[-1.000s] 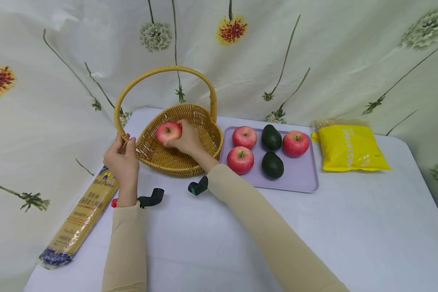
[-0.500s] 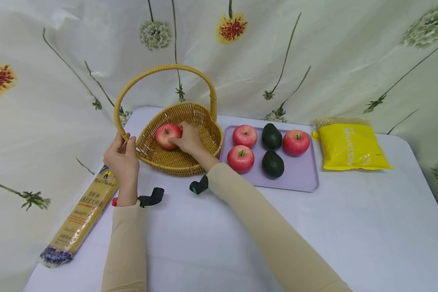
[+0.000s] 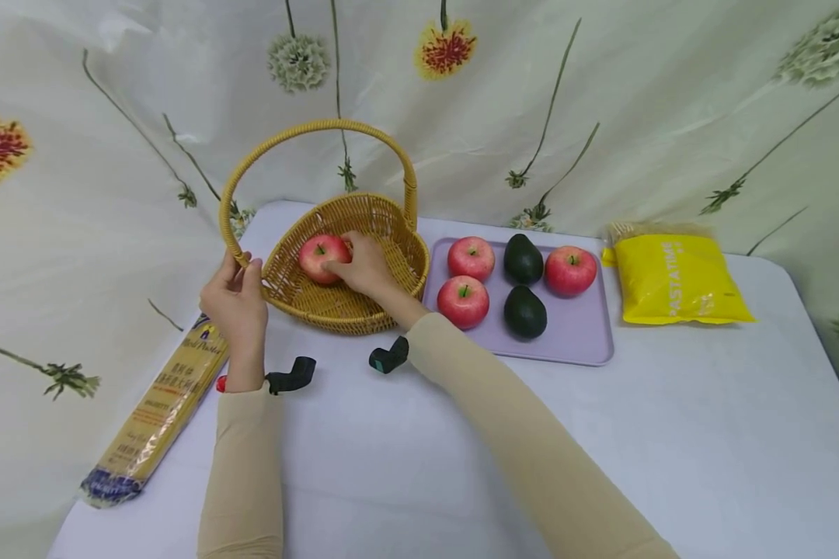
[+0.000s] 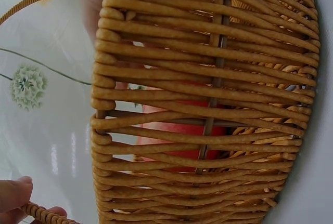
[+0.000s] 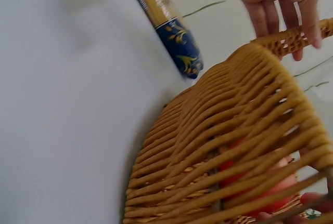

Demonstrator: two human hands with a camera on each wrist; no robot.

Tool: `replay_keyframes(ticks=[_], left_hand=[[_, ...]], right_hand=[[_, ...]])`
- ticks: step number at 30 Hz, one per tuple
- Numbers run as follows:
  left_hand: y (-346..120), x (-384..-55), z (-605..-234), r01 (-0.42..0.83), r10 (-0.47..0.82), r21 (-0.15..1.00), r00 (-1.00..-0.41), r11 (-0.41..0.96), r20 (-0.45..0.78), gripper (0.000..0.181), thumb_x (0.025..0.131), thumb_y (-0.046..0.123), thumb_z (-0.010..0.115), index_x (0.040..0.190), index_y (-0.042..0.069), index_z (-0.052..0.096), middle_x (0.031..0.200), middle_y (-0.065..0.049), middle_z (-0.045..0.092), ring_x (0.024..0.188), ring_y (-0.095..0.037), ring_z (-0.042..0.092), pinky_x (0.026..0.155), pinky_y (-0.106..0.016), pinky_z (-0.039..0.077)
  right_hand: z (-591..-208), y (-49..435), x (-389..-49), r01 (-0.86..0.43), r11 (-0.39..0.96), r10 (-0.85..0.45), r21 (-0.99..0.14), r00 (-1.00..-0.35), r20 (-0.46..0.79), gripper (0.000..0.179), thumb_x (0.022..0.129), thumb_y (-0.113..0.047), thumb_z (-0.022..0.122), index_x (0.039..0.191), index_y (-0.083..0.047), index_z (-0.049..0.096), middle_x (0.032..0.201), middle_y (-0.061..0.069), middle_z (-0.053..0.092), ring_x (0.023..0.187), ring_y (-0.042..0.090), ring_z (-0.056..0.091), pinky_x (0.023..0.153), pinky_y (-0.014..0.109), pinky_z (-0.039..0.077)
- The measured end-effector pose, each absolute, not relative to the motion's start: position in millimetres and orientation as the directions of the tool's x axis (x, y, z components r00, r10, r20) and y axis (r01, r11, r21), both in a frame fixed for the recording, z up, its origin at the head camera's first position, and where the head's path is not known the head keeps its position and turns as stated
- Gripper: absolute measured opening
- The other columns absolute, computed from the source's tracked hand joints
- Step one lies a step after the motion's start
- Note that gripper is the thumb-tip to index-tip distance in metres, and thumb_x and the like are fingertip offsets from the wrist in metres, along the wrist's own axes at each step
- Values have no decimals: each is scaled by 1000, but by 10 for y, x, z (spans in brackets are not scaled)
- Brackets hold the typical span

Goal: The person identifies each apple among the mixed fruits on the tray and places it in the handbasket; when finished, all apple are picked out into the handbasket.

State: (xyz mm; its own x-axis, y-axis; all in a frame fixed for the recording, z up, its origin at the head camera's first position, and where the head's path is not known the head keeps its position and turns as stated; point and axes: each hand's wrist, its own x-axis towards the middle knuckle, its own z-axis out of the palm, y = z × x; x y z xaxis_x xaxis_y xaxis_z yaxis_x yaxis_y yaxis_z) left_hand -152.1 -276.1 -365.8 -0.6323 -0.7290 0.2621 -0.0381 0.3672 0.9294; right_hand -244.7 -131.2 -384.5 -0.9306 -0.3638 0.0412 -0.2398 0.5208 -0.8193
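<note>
A wicker basket [image 3: 353, 317] with a tall arched handle stands on the table's left half. My left hand [image 3: 236, 307] pinches the lower left end of that handle; the right wrist view shows its fingers [image 5: 310, 18] wrapped round it. Inside the basket my right hand [image 3: 367, 268] holds a red apple [image 3: 319, 260], thumb in front and fingers behind. In the left wrist view the apple [image 4: 179, 130] shows only through gaps in the weave. Whether it bears on the basket floor I cannot tell.
Right of the basket lies a lilac tray [image 3: 573, 341] with avocados [image 3: 525, 312] and apples [image 3: 464, 302]. Beyond it is a yellow pasta bag [image 3: 678, 279]. A long spaghetti packet [image 3: 157, 411] lies at the left edge. A flowered cloth [image 3: 489, 116] hangs behind the table.
The apple in my right hand has settled very slightly in the basket. My left hand keeps its hold on the handle. The whole view has shifted a little.
</note>
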Motion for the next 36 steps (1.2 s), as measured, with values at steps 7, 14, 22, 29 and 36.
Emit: replay_keyframes(ticks=[7, 14, 22, 29, 36], left_hand=[[-2762, -1534, -3642, -49, -728, 924, -633, 378, 264, 39, 95, 19, 63, 134, 23, 57, 125, -8, 68, 113, -15, 66, 93, -21, 54], [-2764, -1561, -3629, -63, -733, 929, -636, 364, 244, 39, 95, 21, 63, 134, 25, 57, 126, -8, 67, 114, -14, 65, 95, -21, 53], [-2762, -1562, -3652, -63, -735, 934, -636, 352, 234, 39, 95, 20, 63, 134, 25, 57, 127, -9, 67, 114, -14, 65, 95, -21, 53], [-2769, -1561, -3651, -71, -736, 935, -639, 347, 224, 39, 95, 20, 64, 133, 26, 58, 126, -8, 67, 112, -13, 65, 95, -21, 53], [-2780, -1566, -3652, -79, -742, 945, -642, 316, 194, 39, 94, 20, 65, 132, 28, 58, 126, -6, 67, 110, -12, 65, 95, -21, 53]], right_hand=[[-3767, -1019, -2344, -298, 341, -380, -891, -911, 159, 56, 90, -27, 72, 138, -6, 51, 138, 13, 54, 121, 25, 57, 95, 28, 53], [-3576, -529, -2122, -333, 223, -378, -916, -896, 233, 57, 88, -25, 73, 139, -10, 50, 134, 8, 53, 123, 22, 53, 100, 34, 53], [-3454, 5, -1899, -342, 201, -300, -918, -913, 275, 64, 85, -23, 77, 141, -9, 48, 143, 10, 48, 129, 24, 50, 112, 43, 42], [-3469, 375, -1788, -303, 225, -216, -926, -942, 256, 67, 82, -22, 79, 141, -15, 48, 141, 5, 48, 131, 19, 46, 106, 47, 48], [-3583, 606, -1716, -358, 299, -194, -885, -931, 311, 72, 81, -22, 78, 143, -9, 44, 145, 9, 42, 135, 28, 41, 112, 53, 40]])
